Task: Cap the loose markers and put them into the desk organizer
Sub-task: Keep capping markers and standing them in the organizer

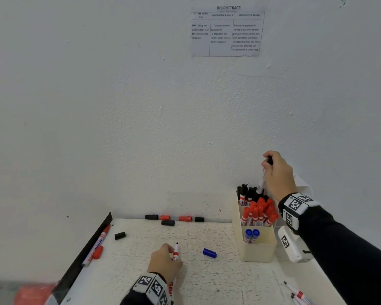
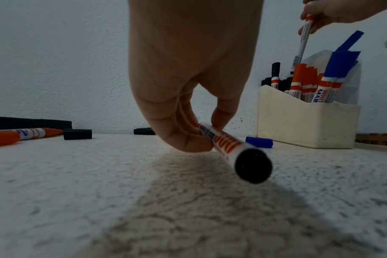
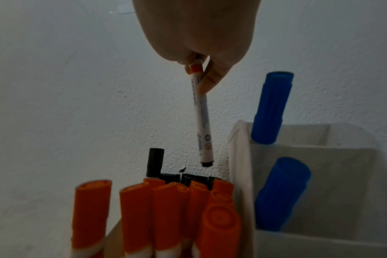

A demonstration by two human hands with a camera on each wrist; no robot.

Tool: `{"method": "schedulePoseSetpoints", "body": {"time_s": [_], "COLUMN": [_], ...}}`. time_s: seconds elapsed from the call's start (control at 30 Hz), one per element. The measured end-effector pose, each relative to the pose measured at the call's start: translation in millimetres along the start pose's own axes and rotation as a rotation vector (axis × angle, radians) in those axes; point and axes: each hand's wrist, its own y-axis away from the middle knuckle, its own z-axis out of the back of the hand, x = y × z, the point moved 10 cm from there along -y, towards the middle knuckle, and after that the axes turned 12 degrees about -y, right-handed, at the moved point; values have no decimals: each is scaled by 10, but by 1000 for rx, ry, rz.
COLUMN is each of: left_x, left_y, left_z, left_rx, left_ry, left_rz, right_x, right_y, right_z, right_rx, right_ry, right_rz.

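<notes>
Right hand (image 1: 278, 172) fingers curled round capped marker (image 3: 202, 111) — above organizer's (image 1: 256, 249) back compartment, left hand (image 1: 164, 261) pinching uncapped marker (image 2: 227, 146) — desk's (image 1: 207, 280) near edge

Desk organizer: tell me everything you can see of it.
The desk organizer is cream, plastic-looking, with stepped compartments, standing upright on the table's right side against the wall. Front section holds two blue-capped markers, middle a bunch of red-capped ones, back several black-capped ones. The right hand holds a marker above the back section, not yet inside.

"INSIGHTTRACE" on wall sheet (image 1: 227, 33), "WHIT MAR" on blue-capped marker (image 2: 325, 90)
</notes>
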Motion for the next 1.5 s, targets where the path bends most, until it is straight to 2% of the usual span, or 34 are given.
{"method": "schedulePoseSetpoints", "body": {"time_s": [0.1,0.3,0.47,0.57,0.67,0.77,0.93,1.03,1.13,1.27,1.5], "left_x": [11,-5,-6,-8,6,28,64,53,35,18,-66], "left_y": [2,5,15,0,-20,-40,-79,-91,-95,-91,-51], "left_z": [7,15,-3,18,43,32,15,7,-7,-16,-18], "left_rx": [1,-4,1,-14,-25,-8,0,0,7,7,2], "left_ry": [-9,9,14,20,33,35,36,35,33,39,32], "left_rz": [-2,-13,-13,-16,-10,-2,11,8,6,6,-12], "right_x": [60,-45,-42,-150,-281,-369,-279,-212,-174,-353,-427], "right_y": [21,32,72,136,216,267,322,375,383,413,423], "right_z": [30,-10,-196,-314,-432,-469,-488,-545,-550,-665,-703], "right_rx": [-38,6,121,211,290,307,345,402,365,399,446], "right_ry": [9,-62,5,22,167,312,467,353,284,183,193], "right_rz": [38,-49,-50,-112,-157,-209,-234,-276,-256,-343,-407]}}
